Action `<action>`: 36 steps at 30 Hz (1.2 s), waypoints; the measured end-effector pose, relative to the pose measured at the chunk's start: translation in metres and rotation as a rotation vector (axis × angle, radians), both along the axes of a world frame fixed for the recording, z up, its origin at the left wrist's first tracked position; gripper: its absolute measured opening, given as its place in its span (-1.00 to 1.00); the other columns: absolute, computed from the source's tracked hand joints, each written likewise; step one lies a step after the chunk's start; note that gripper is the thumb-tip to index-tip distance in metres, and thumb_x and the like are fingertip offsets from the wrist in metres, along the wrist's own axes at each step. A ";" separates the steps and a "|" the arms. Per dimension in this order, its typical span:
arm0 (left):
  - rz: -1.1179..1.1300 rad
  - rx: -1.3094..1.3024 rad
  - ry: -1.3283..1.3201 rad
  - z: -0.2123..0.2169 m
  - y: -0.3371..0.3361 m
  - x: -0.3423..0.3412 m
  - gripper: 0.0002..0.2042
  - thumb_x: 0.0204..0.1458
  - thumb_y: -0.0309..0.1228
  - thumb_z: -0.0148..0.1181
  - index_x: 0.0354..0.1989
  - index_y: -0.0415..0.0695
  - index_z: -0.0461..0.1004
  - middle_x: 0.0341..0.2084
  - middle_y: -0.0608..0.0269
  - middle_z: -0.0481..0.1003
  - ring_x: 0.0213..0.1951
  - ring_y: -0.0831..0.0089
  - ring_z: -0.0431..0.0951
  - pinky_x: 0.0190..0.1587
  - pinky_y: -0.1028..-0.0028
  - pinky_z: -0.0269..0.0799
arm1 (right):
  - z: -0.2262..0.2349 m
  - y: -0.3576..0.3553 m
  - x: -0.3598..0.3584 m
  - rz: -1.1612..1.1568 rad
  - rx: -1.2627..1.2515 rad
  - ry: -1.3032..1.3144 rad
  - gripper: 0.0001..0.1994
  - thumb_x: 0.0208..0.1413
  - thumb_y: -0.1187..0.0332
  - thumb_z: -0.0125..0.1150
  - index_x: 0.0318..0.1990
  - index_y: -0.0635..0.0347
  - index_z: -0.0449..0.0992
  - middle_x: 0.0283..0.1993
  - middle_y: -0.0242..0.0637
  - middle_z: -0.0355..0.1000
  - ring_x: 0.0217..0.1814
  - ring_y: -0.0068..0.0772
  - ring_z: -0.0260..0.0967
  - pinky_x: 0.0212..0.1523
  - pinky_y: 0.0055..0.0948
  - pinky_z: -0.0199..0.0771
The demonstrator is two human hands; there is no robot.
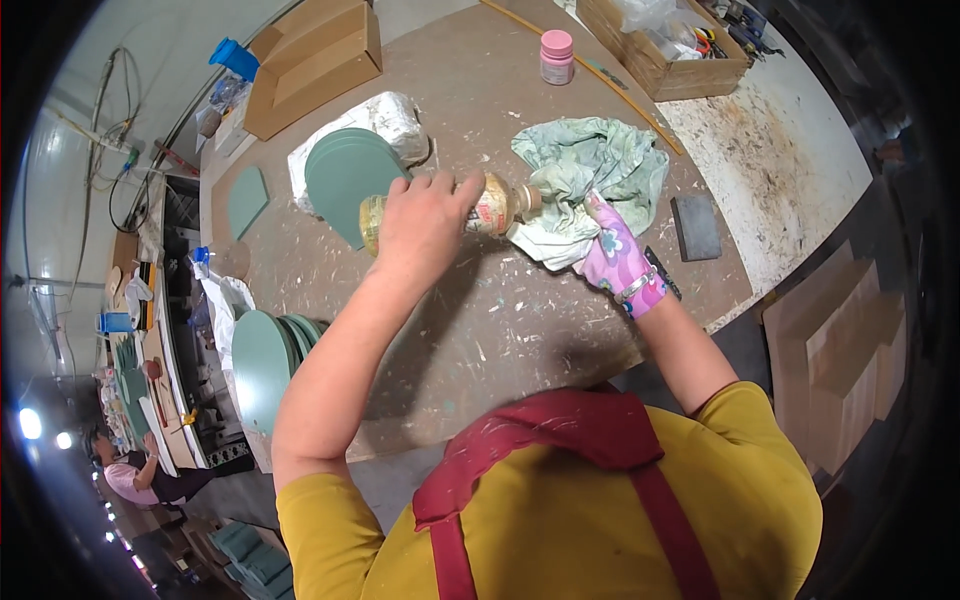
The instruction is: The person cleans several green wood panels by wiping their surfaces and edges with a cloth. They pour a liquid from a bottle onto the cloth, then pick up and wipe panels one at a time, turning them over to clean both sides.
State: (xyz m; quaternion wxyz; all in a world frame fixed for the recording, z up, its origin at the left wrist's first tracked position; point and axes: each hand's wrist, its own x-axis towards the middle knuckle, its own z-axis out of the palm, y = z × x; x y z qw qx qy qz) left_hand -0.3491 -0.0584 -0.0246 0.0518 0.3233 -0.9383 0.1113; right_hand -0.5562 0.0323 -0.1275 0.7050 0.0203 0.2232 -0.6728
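In the middle of the frame, the left hand (420,222) is wrapped tight around a small bottle (488,212) that lies tipped on its side. The fingers are curled over the top of the bottle, so much of it is hidden. The neck of the bottle points to the right and touches a crumpled pale green cloth (585,175).

The right hand (612,258) wears a pink and purple glove (it has swirly patterns on it). This hand is pinching the lower edge of the cloth, just right of the bottle's mouth. Its fingers look closed on the cloth, though the folds hide part of them.

All this happens over a brown worktable (520,330) flecked with dried paint. Just to the upper left of the left hand sits a stack of green round boards (345,175). Near the top middle stands a little pink jar (557,56). To the right of the cloth lies a dark grey block (695,227). In the upper right corner is a wooden box (665,60) with things inside.
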 end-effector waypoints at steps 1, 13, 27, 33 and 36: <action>-0.004 -0.021 -0.008 0.001 0.002 -0.001 -0.61 -0.15 -0.48 0.08 -0.05 0.02 0.37 -0.41 0.24 0.43 -0.30 0.30 0.46 -0.24 0.34 0.26 | 0.000 0.002 0.001 0.019 -0.046 0.019 -0.61 0.24 0.26 -0.12 0.14 0.28 0.21 0.11 -0.04 0.31 0.06 -0.07 0.36 0.11 -0.10 0.38; 0.038 0.118 -0.038 -0.007 -0.002 0.004 -0.52 -0.22 -0.42 0.21 -0.01 0.00 0.35 -0.30 0.21 0.45 -0.27 0.26 0.48 -0.24 0.34 0.32 | -0.015 0.002 -0.008 0.049 -0.033 -0.001 -0.56 0.22 0.17 -0.10 0.14 0.28 0.23 0.09 -0.04 0.33 0.09 -0.08 0.34 0.14 -0.10 0.34; 0.300 0.865 1.333 -0.093 -0.070 -0.037 -0.18 -0.26 -0.45 0.41 0.20 -0.26 0.05 0.00 0.02 0.36 0.06 0.31 0.38 0.09 0.38 0.30 | 0.009 -0.043 -0.014 0.117 -0.113 0.080 -0.62 0.21 0.18 -0.08 0.07 0.23 0.31 0.05 -0.11 0.38 0.06 -0.14 0.36 0.06 -0.12 0.40; 0.321 0.654 1.193 -0.088 -0.048 -0.019 -0.22 -0.25 -0.47 0.36 0.20 -0.28 0.08 0.06 -0.04 0.27 0.09 0.19 0.32 0.11 0.34 0.25 | -0.002 -0.029 -0.014 0.120 -0.080 0.052 -0.55 0.21 0.13 -0.14 0.13 0.25 0.26 0.14 -0.05 0.31 0.14 -0.05 0.30 0.17 -0.07 0.28; 0.583 0.385 1.220 -0.094 -0.016 0.035 -0.30 -0.15 -0.45 0.29 0.20 -0.29 0.10 0.08 -0.05 0.23 0.08 0.14 0.31 0.11 0.29 0.22 | -0.008 -0.009 -0.021 0.138 0.027 -0.002 -0.50 0.19 0.08 -0.14 0.16 0.25 0.24 0.15 -0.04 0.29 0.16 -0.03 0.27 0.18 -0.01 0.25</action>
